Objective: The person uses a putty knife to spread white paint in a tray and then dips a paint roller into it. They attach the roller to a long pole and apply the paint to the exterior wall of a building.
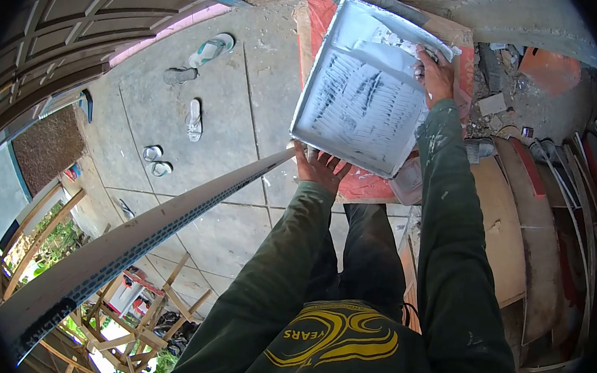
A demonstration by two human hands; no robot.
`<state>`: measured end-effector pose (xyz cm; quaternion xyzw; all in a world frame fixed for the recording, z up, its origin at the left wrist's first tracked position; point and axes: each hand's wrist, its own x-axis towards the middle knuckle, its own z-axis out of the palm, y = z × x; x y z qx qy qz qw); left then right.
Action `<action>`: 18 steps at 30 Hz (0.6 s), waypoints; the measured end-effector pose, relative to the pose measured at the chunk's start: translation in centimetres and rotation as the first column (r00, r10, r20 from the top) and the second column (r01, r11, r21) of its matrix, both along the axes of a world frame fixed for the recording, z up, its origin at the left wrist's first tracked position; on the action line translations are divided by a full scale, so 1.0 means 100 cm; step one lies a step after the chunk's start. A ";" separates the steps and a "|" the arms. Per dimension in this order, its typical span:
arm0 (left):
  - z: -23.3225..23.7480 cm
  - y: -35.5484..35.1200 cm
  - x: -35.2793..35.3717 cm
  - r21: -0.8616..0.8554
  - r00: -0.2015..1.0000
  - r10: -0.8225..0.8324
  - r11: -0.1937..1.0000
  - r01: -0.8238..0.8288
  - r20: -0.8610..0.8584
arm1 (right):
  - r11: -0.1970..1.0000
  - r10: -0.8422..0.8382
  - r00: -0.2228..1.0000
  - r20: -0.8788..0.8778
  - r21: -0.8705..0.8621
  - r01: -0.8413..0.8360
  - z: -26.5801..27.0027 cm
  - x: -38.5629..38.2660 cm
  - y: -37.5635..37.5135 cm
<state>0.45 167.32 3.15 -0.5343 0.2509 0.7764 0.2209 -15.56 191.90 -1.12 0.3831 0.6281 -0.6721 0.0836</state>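
Sandals [194, 120] dot the concrete floor [223, 114] at left; a pale pole [170, 211] slants up to the left hand [319, 170], fingers splayed at the near edge of a white-smeared paint tray [361, 104]. Whether that hand clasps anything cannot be told. The tray, long axis running away and rightward, lies over a red-and-brown sack [368, 187], between both hands. The right hand [436, 77], paint-flecked, curls over its right rim, near rubble [491, 103] and curved boards [499, 223].

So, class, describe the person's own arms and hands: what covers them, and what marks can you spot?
Both arms wear long, dark green sleeves, creased along their length. The right sleeve carries pale smudges. The left hand and right hand are ungloved, and whitish smears mark the right fingers.
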 end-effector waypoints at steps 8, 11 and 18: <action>0.001 0.001 0.000 -0.007 1.000 0.013 1.000 -0.013 0.008 | 0.999 -0.030 1.000 0.005 -0.044 0.030 0.005 -0.002 -0.006; 0.001 0.002 -0.002 0.000 1.000 0.015 1.000 -0.015 0.001 | 0.989 0.070 0.997 0.010 -0.132 -0.068 -0.003 -0.006 -0.004; 0.001 0.001 -0.001 -0.006 1.000 0.020 1.000 -0.020 0.020 | 0.997 0.017 0.999 -0.033 -0.074 -0.019 -0.011 -0.011 -0.009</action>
